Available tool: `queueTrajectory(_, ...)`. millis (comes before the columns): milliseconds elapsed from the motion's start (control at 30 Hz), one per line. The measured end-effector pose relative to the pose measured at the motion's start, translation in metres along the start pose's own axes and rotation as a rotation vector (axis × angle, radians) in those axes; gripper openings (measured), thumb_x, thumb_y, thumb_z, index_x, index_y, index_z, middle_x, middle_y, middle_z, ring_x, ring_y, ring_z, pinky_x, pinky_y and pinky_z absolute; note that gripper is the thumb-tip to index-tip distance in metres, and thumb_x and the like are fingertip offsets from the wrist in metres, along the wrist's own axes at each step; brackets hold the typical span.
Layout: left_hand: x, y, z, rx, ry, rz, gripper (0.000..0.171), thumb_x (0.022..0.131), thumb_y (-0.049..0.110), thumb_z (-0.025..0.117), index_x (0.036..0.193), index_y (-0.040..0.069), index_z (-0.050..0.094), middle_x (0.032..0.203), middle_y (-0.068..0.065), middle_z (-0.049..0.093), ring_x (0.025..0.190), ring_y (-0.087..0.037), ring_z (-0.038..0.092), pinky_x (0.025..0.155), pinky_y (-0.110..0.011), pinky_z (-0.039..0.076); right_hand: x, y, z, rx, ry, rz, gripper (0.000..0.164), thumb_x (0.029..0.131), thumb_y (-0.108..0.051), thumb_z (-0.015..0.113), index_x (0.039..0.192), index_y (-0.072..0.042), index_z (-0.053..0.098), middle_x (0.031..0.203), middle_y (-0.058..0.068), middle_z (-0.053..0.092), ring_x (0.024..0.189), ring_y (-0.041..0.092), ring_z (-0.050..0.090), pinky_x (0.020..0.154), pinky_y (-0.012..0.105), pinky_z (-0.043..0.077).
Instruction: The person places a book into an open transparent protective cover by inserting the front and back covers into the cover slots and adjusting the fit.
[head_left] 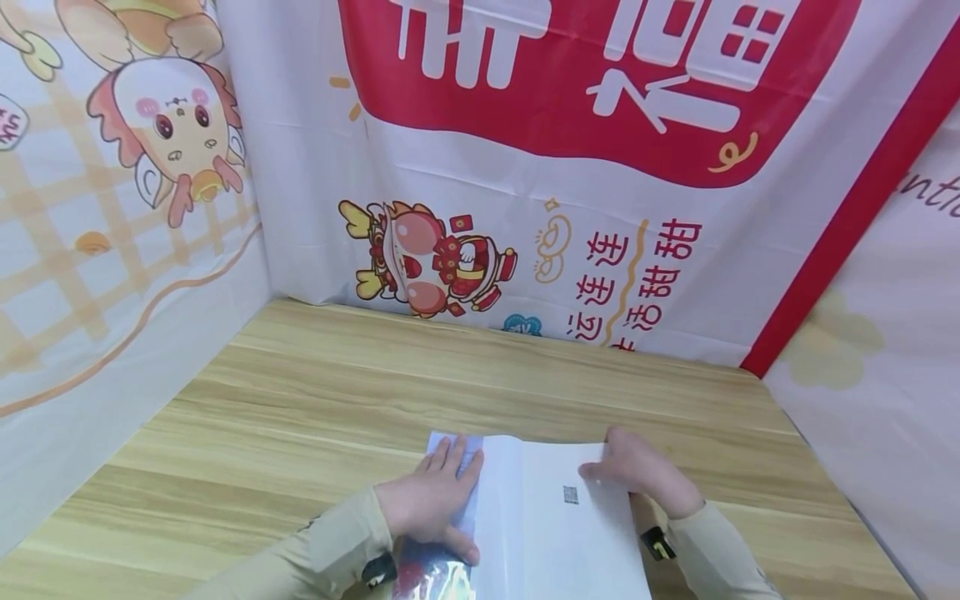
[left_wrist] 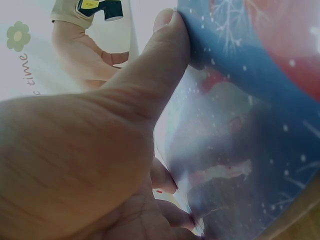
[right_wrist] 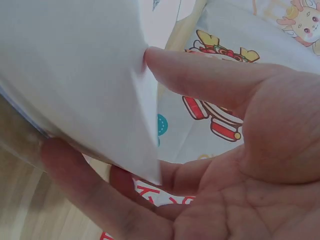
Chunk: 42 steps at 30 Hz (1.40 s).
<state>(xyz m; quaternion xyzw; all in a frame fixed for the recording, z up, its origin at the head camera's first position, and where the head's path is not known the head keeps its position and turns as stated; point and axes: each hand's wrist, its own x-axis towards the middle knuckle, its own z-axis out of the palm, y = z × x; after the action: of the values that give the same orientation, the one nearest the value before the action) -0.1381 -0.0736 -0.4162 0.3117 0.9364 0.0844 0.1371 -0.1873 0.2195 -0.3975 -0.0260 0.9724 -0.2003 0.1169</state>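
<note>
An open book (head_left: pixel 558 546) lies on the wooden tabletop in the head view, with a mostly blank white right-hand page. A small black printed code (head_left: pixel 571 495) sits on that page. My left hand (head_left: pixel 435 504) rests on the glossy illustrated left side (left_wrist: pixel 285 145), fingers spread and thumb toward the fold. In the left wrist view this side shows blue, red and white snowy branches. My right hand (head_left: pixel 648 475) holds the book's right edge near its far corner. The right wrist view has the thumb on the white page (right_wrist: pixel 85 75) and fingers beneath.
Wooden tabletop (head_left: pixel 360 375) extends beyond and beside the book. A white cloth with red lettering (head_left: pixel 480 150) hangs along the back edge. Printed cloth walls (head_left: pixel 112 275) stand at left and right. Black devices (head_left: pixel 657 544) are strapped at both wrists.
</note>
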Motion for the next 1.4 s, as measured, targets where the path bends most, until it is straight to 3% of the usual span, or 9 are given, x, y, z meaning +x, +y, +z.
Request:
queueTrajectory(267, -0.001, 0.001, 0.000, -0.004, 0.000, -0.002, 0.120, 0.065, 0.070, 0.065, 0.149, -0.002, 0.019, 0.149, -0.034, 0.009, 0.136, -0.049, 0.007, 0.109, -0.052, 0.017, 0.001, 0.005, -0.006, 0.048, 0.004, -0.025, 0.056, 0.078, -0.029, 0.076, 0.108, 0.011, 0.051, 0.084, 0.011, 0.055, 0.069, 0.021, 0.055, 0.052, 0.031, 0.050)
queueTrajectory(500, -0.001, 0.000, 0.000, -0.014, 0.006, -0.003, 0.121, 0.064, 0.071, 0.066, 0.149, -0.002, 0.020, 0.149, -0.034, 0.009, 0.136, -0.049, 0.008, 0.109, -0.052, 0.017, -0.002, 0.006, -0.018, 0.256, -0.032, -0.053, 0.036, 0.092, -0.019, 0.061, 0.115, 0.006, 0.048, 0.085, 0.012, 0.060, 0.060, 0.022, 0.060, 0.047, 0.035, 0.051)
queueTrajectory(600, -0.001, -0.001, 0.000, -0.014, 0.013, -0.001, 0.121, 0.064, 0.071, 0.066, 0.149, -0.003, 0.020, 0.149, -0.034, 0.010, 0.136, -0.049, 0.009, 0.109, -0.052, 0.017, -0.003, 0.008, -0.025, 0.360, -0.098, -0.082, 0.029, 0.093, -0.021, 0.061, 0.111, 0.001, 0.051, 0.081, 0.009, 0.063, 0.058, 0.024, 0.063, 0.049, 0.038, 0.053)
queueTrajectory(767, -0.002, 0.000, 0.000, -0.007, 0.025, 0.001, 0.121, 0.064, 0.071, 0.066, 0.148, -0.003, 0.022, 0.148, -0.035, 0.011, 0.135, -0.050, 0.010, 0.109, -0.052, 0.017, -0.005, 0.012, -0.034, 0.444, -0.265, -0.173, 0.033, 0.095, -0.026, 0.058, 0.113, 0.001, 0.058, 0.082, 0.010, 0.068, 0.059, 0.027, 0.066, 0.049, 0.041, 0.053)
queueTrajectory(867, -0.002, 0.001, -0.001, -0.004, 0.028, 0.001, 0.120, 0.064, 0.070, 0.067, 0.148, -0.004, 0.022, 0.148, -0.035, 0.012, 0.135, -0.050, 0.011, 0.109, -0.052, 0.017, -0.007, 0.012, -0.038, 0.452, -0.328, -0.205, 0.034, 0.096, -0.030, 0.055, 0.112, 0.000, 0.060, 0.079, 0.011, 0.068, 0.056, 0.027, 0.065, 0.047, 0.041, 0.053)
queueTrajectory(1133, -0.002, 0.000, -0.003, 0.018, 0.020, 0.002, 0.120, 0.063, 0.070, 0.068, 0.148, -0.003, 0.023, 0.148, -0.034, 0.013, 0.136, -0.049, 0.012, 0.109, -0.051, 0.017, -0.022, 0.006, -0.046, 0.391, -0.461, -0.245, 0.040, 0.095, -0.041, 0.055, 0.087, -0.005, 0.068, 0.068, 0.015, 0.066, 0.048, 0.025, 0.063, 0.041, 0.030, 0.049)
queueTrajectory(1233, -0.002, -0.001, -0.005, 0.024, 0.007, 0.000, 0.120, 0.064, 0.070, 0.067, 0.148, -0.003, 0.024, 0.148, -0.034, 0.013, 0.136, -0.049, 0.013, 0.110, -0.050, 0.017, -0.024, 0.002, -0.046, 0.387, -0.449, -0.274, 0.036, 0.096, -0.036, 0.054, 0.084, -0.005, 0.069, 0.064, 0.015, 0.065, 0.046, 0.022, 0.062, 0.040, 0.029, 0.048)
queueTrajectory(1400, -0.001, -0.005, -0.007, 0.033, -0.016, 0.003, 0.120, 0.064, 0.071, 0.066, 0.148, -0.002, 0.023, 0.148, -0.034, 0.014, 0.136, -0.049, 0.013, 0.110, -0.048, 0.016, -0.026, -0.008, -0.041, 0.380, -0.326, -0.260, 0.035, 0.095, -0.032, 0.055, 0.078, -0.006, 0.069, 0.059, 0.011, 0.062, 0.041, 0.016, 0.057, 0.037, 0.027, 0.045)
